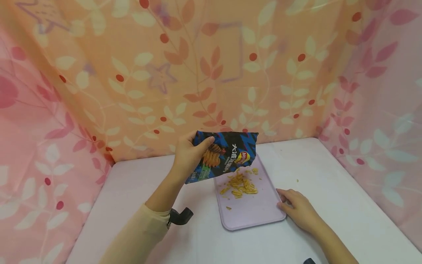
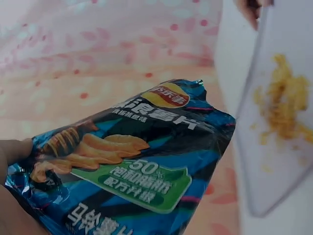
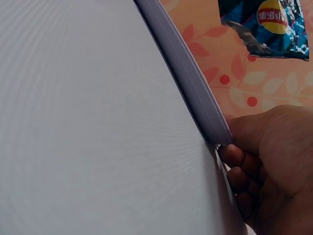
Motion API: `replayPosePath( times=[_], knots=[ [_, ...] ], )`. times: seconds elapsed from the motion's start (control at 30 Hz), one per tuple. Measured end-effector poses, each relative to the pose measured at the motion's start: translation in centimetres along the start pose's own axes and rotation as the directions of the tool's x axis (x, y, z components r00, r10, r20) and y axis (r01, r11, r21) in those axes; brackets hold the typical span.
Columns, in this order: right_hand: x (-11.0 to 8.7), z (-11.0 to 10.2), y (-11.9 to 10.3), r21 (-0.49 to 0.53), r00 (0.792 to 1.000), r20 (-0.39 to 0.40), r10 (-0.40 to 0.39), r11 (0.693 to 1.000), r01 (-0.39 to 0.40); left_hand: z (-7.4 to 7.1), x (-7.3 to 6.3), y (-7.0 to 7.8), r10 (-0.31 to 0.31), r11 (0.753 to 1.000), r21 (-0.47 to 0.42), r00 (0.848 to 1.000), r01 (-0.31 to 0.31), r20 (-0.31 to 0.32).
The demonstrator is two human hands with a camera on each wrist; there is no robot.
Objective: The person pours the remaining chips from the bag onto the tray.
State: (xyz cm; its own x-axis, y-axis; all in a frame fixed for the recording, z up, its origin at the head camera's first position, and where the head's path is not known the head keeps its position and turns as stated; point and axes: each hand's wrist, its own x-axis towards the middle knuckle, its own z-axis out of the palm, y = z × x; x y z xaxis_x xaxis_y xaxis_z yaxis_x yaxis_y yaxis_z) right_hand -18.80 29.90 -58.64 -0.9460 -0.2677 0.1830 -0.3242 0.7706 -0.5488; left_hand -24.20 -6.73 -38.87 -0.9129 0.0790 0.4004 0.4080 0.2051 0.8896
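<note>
My left hand [image 1: 187, 158] grips a blue and black Lay's potato chip bag [image 1: 227, 156] by one end, with the thumb across its front. The bag is held up, overlapping the far part of a pale purple tray [image 1: 254, 214]. Its jagged torn end points right, as the left wrist view of the bag [image 2: 122, 152] also shows. Broken yellow chips [image 1: 242, 185] lie in a loose pile on the tray. At the tray's right edge, my right hand [image 1: 299, 209] pinches the rim [image 3: 188, 81], its other fingers curled below the thumb in the right wrist view.
The tray lies on a white table [image 1: 138, 205]. A small crumb [image 1: 297, 180] sits on the table to the right of it. Patterned curtains [image 1: 211, 73] with leaves and red dots stand behind and on both sides. A black wrist mount [image 1: 180, 216] sticks out from the left sleeve.
</note>
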Motion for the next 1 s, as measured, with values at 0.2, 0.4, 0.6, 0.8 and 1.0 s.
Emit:
replayPosePath(
  times=[0.2,0.4,0.6,0.8,1.0],
  knots=[
    [0.1,0.1,-0.2,0.011,1.0,0.018,0.003,1.0,-0.004,0.1,-0.8,-0.6,-0.071,0.997,-0.009,0.997,0.071,0.012],
    [0.2,-0.1,-0.4,0.0,1.0,0.009,-0.004,1.0,0.003,-0.5,-0.4,-1.1,-0.091,0.995,0.028,0.996,0.091,-0.01],
    [0.2,-0.2,-0.2,-0.002,1.0,-0.001,-0.015,1.0,0.015,-0.7,-0.5,-0.9,-0.081,0.996,0.022,0.996,0.082,-0.023],
    [0.2,-0.1,-0.1,0.001,1.0,0.02,-0.004,1.0,0.004,-0.7,-0.1,-0.4,-0.051,0.998,0.027,0.998,0.049,0.04],
    [-0.1,0.0,-0.1,0.008,1.0,0.026,0.006,1.0,-0.006,-0.8,0.2,-0.5,-0.087,0.992,0.097,0.993,0.079,0.079]
  ],
)
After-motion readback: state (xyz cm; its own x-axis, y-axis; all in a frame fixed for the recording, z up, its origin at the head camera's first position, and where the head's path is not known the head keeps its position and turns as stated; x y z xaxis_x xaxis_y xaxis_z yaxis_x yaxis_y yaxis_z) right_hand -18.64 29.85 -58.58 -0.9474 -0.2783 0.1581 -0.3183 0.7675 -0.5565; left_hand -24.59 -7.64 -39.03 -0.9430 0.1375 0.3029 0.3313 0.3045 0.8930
